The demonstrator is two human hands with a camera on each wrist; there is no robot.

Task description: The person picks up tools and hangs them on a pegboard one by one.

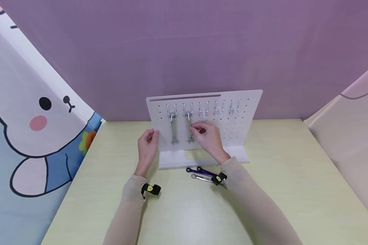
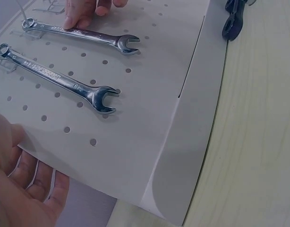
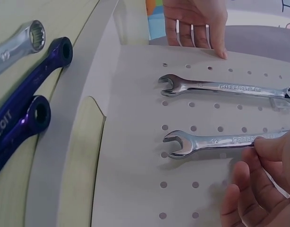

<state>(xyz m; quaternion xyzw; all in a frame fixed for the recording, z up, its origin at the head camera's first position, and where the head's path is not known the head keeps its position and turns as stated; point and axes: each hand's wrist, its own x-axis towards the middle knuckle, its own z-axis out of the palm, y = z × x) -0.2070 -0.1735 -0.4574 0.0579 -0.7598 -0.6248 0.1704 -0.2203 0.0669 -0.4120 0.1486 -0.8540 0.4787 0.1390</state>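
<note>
A white pegboard stands upright on the table. Two silver combination wrenches hang from its hooks: the left wrench and the second wrench beside it. My right hand pinches the second wrench's shaft between thumb and finger, while its ring end is on the hook. At the board's left edge is my left hand, holding it with the thumb in front and the fingers partly hidden behind. Two purple wrenches and a silver wrench lie before the base, partly covered by my right wrist in the head view.
Three more hooks, among them the rightmost hook, line the board's upper right. The board's base has a cutout at its middle. A purple backdrop rises behind the light wooden table, and a cartoon-print cloth hangs left.
</note>
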